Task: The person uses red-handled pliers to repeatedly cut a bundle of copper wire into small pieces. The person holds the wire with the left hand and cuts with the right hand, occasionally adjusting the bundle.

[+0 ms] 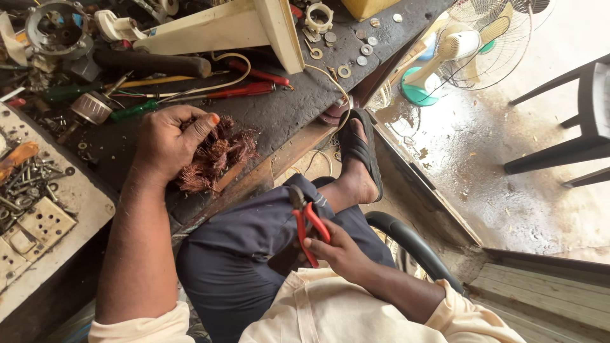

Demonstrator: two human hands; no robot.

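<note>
The left hand is gripping a tangle of copper wire on the dark surface, fingers curled around it. The right hand is holding red-handled pliers over the lap, fingers wrapped around the handles.

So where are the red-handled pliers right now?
In the head view, the red-handled pliers are in the right hand, resting over the lap, right of the copper wire bundle.

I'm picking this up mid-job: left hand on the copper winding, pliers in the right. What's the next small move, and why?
Probably bring the red-handled pliers up to the copper wire bundle. The left hand grips the bundle at the bench edge, while the right hand holds the pliers over the lap, well apart from the wire.
</note>
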